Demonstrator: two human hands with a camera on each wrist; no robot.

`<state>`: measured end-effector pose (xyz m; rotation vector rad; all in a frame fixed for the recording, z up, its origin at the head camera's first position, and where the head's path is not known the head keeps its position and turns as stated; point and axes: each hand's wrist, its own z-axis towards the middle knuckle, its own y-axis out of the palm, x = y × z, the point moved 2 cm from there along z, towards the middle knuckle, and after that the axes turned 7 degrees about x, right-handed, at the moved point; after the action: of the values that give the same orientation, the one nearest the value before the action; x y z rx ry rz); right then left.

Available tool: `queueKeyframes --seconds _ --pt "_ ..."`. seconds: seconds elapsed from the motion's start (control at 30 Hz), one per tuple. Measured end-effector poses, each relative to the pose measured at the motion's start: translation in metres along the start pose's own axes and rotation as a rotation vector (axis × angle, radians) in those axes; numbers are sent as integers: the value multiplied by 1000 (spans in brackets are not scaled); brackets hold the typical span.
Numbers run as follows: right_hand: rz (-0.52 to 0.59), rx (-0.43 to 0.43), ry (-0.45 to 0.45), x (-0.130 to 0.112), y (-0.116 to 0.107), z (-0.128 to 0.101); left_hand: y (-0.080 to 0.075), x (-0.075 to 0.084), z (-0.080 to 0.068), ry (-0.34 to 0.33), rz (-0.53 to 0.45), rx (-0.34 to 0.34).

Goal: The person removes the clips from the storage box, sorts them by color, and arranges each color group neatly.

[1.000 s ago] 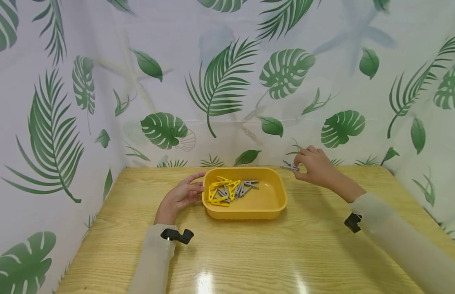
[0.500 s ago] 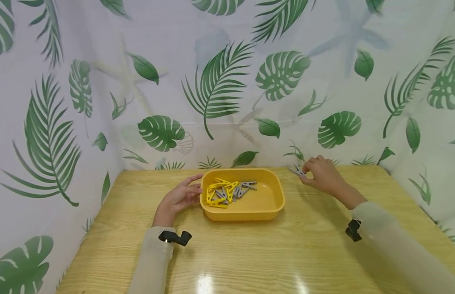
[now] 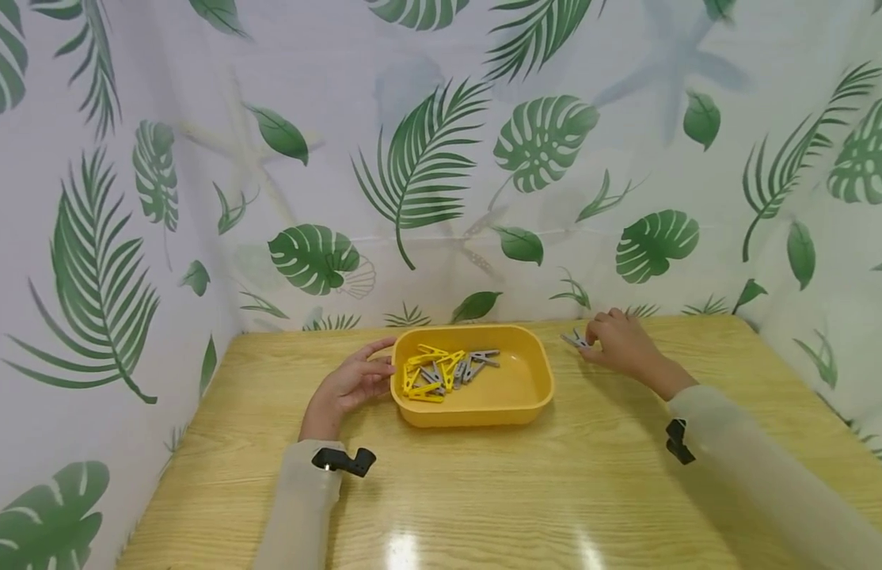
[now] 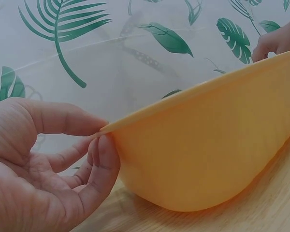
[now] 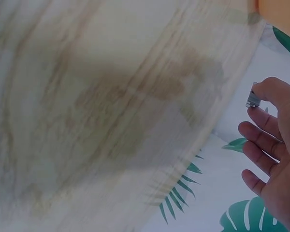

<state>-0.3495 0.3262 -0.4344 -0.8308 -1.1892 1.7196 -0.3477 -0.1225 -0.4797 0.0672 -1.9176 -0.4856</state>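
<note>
Grey plastic clothespin [image 3: 575,340] has been lowered onto the wooden desk [image 3: 484,491] since a second ago, right of the yellow plastic tub [image 3: 534,396], pinched by the right hand [image 3: 619,344] fingers [image 5: 268,92]. The tub's rim is touched by the left hand [image 3: 351,384], fingers relaxed.

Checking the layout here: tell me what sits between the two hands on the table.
In the head view, the yellow tray of yellow and grey clothespins lies between them; the left hand touches its rim, the right hand holds a grey clothespin.
</note>
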Motion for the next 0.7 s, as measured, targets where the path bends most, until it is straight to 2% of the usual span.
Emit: queueKeyframes --seconds 0.17,0.47,0.7 --pt "-9 13 26 4 7 0 2 -3 3 -6 -15 0" --pt "-11 103 58 4 23 0 0 0 0 -7 -21 3" --pt "-31 73 39 -4 29 -5 1 0 -1 -12 -26 -4"
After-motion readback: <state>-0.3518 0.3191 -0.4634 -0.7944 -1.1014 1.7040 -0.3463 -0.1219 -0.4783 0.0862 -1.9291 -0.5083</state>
